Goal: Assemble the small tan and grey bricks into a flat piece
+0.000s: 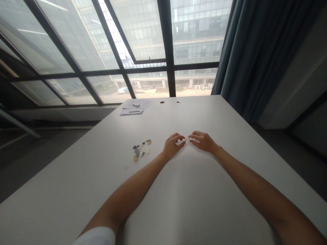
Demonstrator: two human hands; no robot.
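Observation:
Between my two hands, just above or on the white table [153, 190], is a small cream-coloured toy brick piece [187, 139]. My left hand [174, 144] pinches its left side with thumb and fingertips. From the other side, my right hand [203, 141] grips it the same way. Whether it is one brick or several joined cannot be made out. Left of my left hand lies a loose pile of small toy bricks [138, 152] in grey, white, tan and black.
Papers [131, 111] with a small white object [136, 105] on them lie at the table's far left corner. Two dark round holes [162, 102] sit near the far edge. Beyond are large windows [143, 30], with a blue curtain [237, 61] at the right.

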